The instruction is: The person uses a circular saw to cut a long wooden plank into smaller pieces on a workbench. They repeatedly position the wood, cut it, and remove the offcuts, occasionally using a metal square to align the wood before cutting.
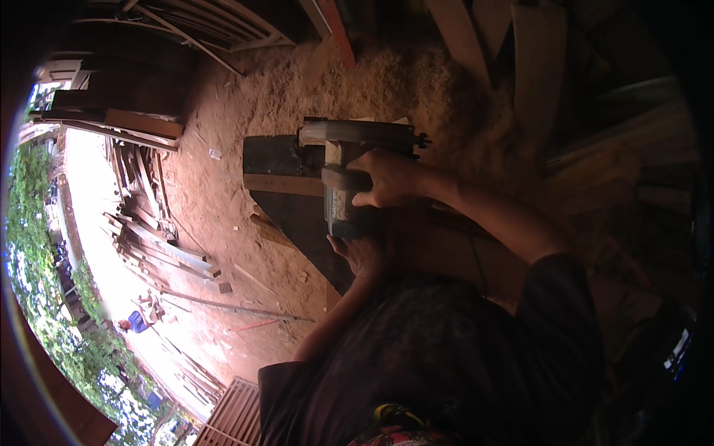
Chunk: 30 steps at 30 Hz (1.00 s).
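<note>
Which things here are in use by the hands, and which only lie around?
In use: power tool, right hand, left hand, dark wooden workpiece.

Lying about: heap of wood offcuts, sawdust, leaning planks, slatted panel.

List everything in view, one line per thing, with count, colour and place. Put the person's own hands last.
power tool: one, grey-green body, on the dark workpiece at centre
dark workpiece: one, near black with a paler wooden strip across it, centre
sawdust: a wide spread, tan, over the ground at top centre
wood offcuts: a heap, pale brown, on the ground at left
planks: several, brown, leaning at top right
slatted panel: one, reddish brown, bottom centre-left
greenery: green, along the far left rim
right hand: one, gripping the power tool from the right side
left hand: one, at the tool's near end; whether it grips cannot be told
</note>
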Available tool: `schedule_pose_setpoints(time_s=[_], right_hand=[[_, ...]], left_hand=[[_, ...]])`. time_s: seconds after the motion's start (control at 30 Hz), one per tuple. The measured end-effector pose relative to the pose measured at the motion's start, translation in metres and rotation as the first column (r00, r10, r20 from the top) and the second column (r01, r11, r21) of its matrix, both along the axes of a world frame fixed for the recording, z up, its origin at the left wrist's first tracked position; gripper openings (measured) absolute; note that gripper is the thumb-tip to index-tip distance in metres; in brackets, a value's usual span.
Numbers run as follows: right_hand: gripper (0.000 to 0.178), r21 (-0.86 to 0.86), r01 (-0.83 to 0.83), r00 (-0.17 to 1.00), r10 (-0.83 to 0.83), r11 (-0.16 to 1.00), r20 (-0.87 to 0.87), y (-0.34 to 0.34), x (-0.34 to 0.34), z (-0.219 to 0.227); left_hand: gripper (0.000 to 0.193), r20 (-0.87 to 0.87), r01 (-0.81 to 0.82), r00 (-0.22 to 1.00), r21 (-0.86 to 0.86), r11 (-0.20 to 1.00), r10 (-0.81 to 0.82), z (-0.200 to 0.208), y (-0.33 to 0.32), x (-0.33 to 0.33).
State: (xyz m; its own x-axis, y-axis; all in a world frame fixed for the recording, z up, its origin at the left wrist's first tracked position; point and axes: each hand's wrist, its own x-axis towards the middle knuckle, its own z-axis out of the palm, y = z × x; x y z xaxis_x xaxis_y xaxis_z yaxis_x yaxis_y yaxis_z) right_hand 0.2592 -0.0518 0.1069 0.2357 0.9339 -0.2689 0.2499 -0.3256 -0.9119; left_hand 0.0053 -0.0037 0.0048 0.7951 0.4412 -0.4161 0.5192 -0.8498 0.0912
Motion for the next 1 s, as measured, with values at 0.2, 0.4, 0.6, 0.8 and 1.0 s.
schedule_pose_setpoints(time_s=[0.2,0.4,0.6,0.8,1.0], right_hand=[[0.047,0.016,-0.005,1.000,0.005,1.000,-0.014,0.009,0.000,-0.001],[0.040,0.079,0.076,0.987,-0.086,0.994,0.135,0.018,-0.011,-0.010],[0.035,0.164,0.252,0.924,-0.288,0.954,0.253,0.009,-0.028,-0.015],[0.037,0.159,0.363,0.855,-0.396,0.918,0.334,-0.060,-0.028,0.032],[0.042,0.041,0.558,0.780,-0.541,0.829,0.316,-0.178,-0.043,0.072]], left_hand=[[0.097,0.186,-0.027,0.982,0.069,0.997,0.014,-0.017,-0.005,-0.007],[0.086,0.189,-0.049,0.982,0.113,0.992,0.027,-0.013,-0.007,-0.005],[0.077,0.023,-0.049,0.999,0.095,0.994,0.047,-0.026,0.006,-0.009],[0.099,0.278,-0.125,0.958,0.188,0.974,0.069,-0.011,0.005,0.002],[0.098,0.346,-0.134,0.938,0.287,0.949,0.028,-0.019,0.003,0.008]])
